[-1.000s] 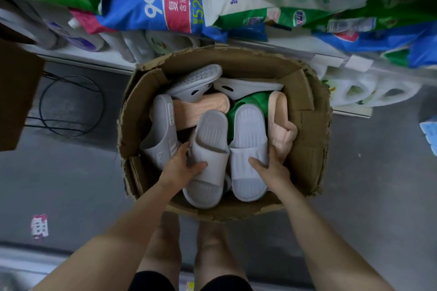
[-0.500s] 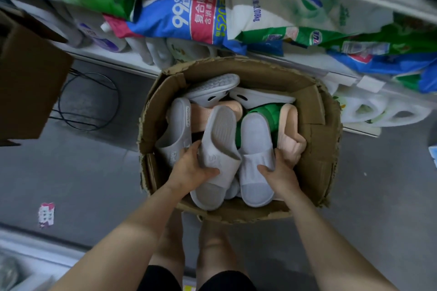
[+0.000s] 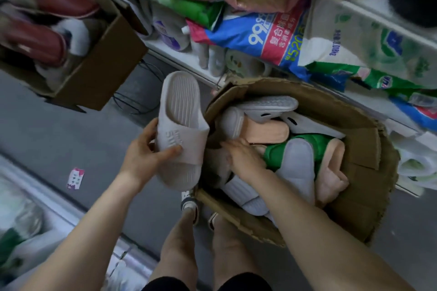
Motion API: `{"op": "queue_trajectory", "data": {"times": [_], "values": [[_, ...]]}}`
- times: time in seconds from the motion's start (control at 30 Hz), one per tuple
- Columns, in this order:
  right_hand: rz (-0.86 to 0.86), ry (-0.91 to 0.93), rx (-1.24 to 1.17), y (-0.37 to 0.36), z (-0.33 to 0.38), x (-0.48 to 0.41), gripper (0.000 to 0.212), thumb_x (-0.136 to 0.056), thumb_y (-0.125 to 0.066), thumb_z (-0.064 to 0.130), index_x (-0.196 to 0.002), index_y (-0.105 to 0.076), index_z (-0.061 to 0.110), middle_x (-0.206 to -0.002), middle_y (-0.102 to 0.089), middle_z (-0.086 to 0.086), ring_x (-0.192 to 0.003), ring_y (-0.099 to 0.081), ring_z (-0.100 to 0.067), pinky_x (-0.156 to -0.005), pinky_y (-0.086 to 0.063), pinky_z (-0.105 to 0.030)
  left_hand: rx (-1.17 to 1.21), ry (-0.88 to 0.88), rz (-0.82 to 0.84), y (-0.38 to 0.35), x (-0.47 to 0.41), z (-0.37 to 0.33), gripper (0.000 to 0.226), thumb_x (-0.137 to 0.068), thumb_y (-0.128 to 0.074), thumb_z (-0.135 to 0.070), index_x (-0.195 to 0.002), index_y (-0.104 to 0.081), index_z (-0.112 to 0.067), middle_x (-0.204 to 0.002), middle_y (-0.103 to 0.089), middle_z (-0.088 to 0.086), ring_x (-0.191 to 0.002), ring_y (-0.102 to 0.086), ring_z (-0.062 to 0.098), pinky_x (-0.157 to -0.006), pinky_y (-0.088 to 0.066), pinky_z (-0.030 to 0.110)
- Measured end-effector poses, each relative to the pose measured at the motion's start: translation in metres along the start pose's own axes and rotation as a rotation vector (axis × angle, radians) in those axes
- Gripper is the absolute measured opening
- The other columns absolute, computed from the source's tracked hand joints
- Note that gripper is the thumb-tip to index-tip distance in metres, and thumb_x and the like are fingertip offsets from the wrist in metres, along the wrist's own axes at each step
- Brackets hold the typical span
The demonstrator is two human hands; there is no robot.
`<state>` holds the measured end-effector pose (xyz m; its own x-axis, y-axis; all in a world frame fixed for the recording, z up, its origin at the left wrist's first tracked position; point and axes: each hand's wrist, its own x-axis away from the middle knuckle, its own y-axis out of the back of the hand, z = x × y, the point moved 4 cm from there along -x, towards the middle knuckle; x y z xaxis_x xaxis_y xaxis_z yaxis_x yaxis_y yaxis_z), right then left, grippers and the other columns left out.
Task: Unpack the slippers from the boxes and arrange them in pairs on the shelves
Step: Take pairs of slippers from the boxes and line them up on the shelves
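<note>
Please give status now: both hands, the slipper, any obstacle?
Left hand grips beige slipper, outside cardboard box. Right hand inside box, on slippers. No obstacle seen.

It was a shop aisle: white shelves point(image 3: 179, 54) were packed with bagged detergent point(image 3: 267, 33) and slippers, while cardboard stock boxes point(image 3: 354, 149) of slippers stood on the floor.

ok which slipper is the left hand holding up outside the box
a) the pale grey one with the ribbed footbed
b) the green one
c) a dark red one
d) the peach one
a: the left hand grips the pale grey ribbed slipper clear of the cardboard box, while the green slipper and peach slipper lie inside it.
</note>
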<state>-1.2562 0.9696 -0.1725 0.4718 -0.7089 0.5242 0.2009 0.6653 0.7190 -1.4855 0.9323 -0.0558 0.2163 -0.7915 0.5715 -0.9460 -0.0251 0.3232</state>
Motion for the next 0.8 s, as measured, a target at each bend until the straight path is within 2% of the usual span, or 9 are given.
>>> {"op": "queue_trajectory", "data": {"times": [0.13, 0.2, 0.3, 0.37, 0.43, 0.57, 0.67, 0.73, 0.8], "values": [[0.111, -0.117, 0.134, -0.024, -0.002, -0.021, 0.044, -0.094, -0.041, 0.04, -0.135, -0.045, 0.024, -0.14, -0.042, -0.008, -0.126, -0.036, -0.034, -0.1, -0.039, -0.045, 0.049, 0.028, 0.017, 0.006, -0.004, 0.016, 0.091, -0.05, -0.078, -0.051, -0.135, -0.046, -0.045, -0.118, -0.063, -0.015, -0.103, -0.062, 0.012, -0.078, -0.052, 0.03], [0.054, -0.199, 0.061, -0.019, -0.006, -0.019, 0.045, -0.091, -0.042, 0.052, -0.124, -0.053, 0.024, -0.129, -0.045, -0.005, -0.117, -0.039, -0.029, -0.096, -0.04, -0.043, 0.079, 0.033, 0.029, 0.006, -0.005, 0.021, 0.088, -0.051, -0.078, -0.05, -0.133, -0.047, -0.046, -0.117, -0.064, -0.014, -0.102, -0.062, 0.01, -0.076, -0.051, 0.027], [-0.171, -0.182, -0.014, 0.007, -0.009, -0.003, 0.045, -0.089, -0.059, 0.054, -0.11, -0.066, 0.014, -0.116, -0.047, -0.008, -0.116, -0.035, -0.03, -0.096, -0.033, -0.035, 0.132, 0.04, 0.035, 0.005, -0.004, 0.022, 0.08, -0.055, -0.081, -0.041, -0.129, -0.051, -0.044, -0.113, -0.065, -0.014, -0.099, -0.063, 0.007, -0.072, -0.05, 0.021], [-0.303, -0.196, -0.108, 0.03, -0.014, 0.019, 0.046, -0.082, -0.068, 0.055, -0.096, -0.068, 0.011, -0.123, -0.044, -0.01, -0.119, -0.033, -0.032, -0.099, -0.031, -0.036, 0.149, 0.038, 0.052, 0.002, -0.002, 0.019, 0.085, -0.05, -0.081, -0.044, -0.13, -0.052, -0.041, -0.112, -0.065, -0.016, -0.097, -0.062, 0.004, -0.071, -0.049, 0.019], [-0.276, -0.256, -0.232, 0.039, -0.028, 0.042, 0.043, -0.078, -0.073, 0.054, -0.087, -0.06, 0.014, -0.144, -0.032, -0.01, -0.132, -0.026, -0.03, -0.107, -0.03, -0.038, 0.152, 0.04, 0.081, -0.002, 0.001, 0.016, 0.089, -0.045, -0.079, -0.05, -0.129, -0.051, -0.04, -0.111, -0.064, -0.017, -0.096, -0.061, 0.001, -0.071, -0.048, 0.018], [-0.105, -0.4, -0.342, 0.022, -0.055, 0.093, 0.051, -0.074, -0.079, 0.05, -0.108, -0.051, 0.022, -0.161, -0.003, -0.001, -0.148, -0.01, -0.023, -0.115, -0.028, -0.04, 0.106, 0.013, 0.158, -0.016, 0.005, 0.014, 0.084, -0.057, -0.083, -0.042, -0.134, -0.05, -0.036, -0.112, -0.064, -0.015, -0.094, -0.061, -0.001, -0.069, -0.048, 0.014], [-0.114, -0.564, -0.458, -0.006, -0.059, 0.122, 0.092, -0.075, -0.08, 0.045, -0.148, -0.026, 0.029, -0.162, -0.008, -0.002, -0.148, -0.014, -0.026, -0.113, -0.027, -0.043, 0.083, 0.009, 0.173, -0.027, 0.006, 0.017, 0.072, -0.073, -0.082, -0.023, -0.136, -0.049, -0.032, -0.114, -0.062, -0.013, -0.099, -0.059, 0.004, -0.07, -0.047, 0.018], [-0.201, -0.736, -0.644, -0.025, -0.06, 0.13, 0.116, -0.072, -0.082, 0.047, -0.156, -0.005, 0.023, -0.161, -0.017, -0.004, -0.146, -0.022, -0.028, -0.114, -0.028, -0.044, 0.071, 0.006, 0.181, -0.032, 0.006, 0.019, 0.066, -0.076, -0.079, -0.02, -0.132, -0.049, -0.035, -0.115, -0.061, -0.012, -0.099, -0.059, 0.005, -0.069, -0.047, 0.018], [-0.261, -0.832, -0.767, -0.036, -0.059, 0.132, 0.117, -0.065, -0.084, 0.052, -0.154, -0.014, 0.018, -0.155, -0.033, -0.007, -0.139, -0.037, -0.031, -0.11, -0.036, -0.044, 0.071, 0.017, 0.198, -0.036, 0.006, 0.02, 0.065, -0.074, -0.081, -0.022, -0.128, -0.049, -0.038, -0.114, -0.061, -0.012, -0.101, -0.058, 0.006, -0.069, -0.047, 0.019]]}}
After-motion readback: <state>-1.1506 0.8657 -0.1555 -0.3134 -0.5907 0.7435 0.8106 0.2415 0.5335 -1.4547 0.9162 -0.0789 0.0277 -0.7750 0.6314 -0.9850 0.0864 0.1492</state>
